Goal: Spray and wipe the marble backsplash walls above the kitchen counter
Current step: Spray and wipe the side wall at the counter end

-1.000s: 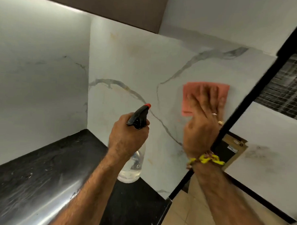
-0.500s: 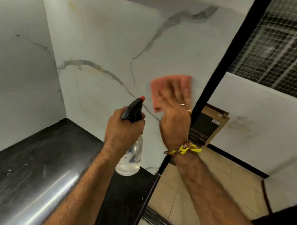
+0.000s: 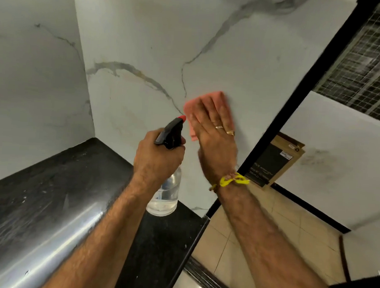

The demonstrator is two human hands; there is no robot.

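The white marble backsplash with grey veins fills the middle of the view and meets a second marble wall at a corner on the left. My right hand presses a pink cloth flat against the marble with straight fingers; most of the cloth is hidden under the hand. My left hand grips the neck of a clear spray bottle with a black trigger head and a red nozzle, held above the black counter, just left of the cloth.
A black frame edge ends the marble panel on the right. Beyond it lie a beige tiled floor, a brown and black carton leaning on a white wall, and a wire mesh window. A shiny metal strip runs along the counter.
My right hand has slid the cloth leftward and down across the marble, toward the spray bottle. My left hand keeps its grip on the bottle. The view has turned right and down.
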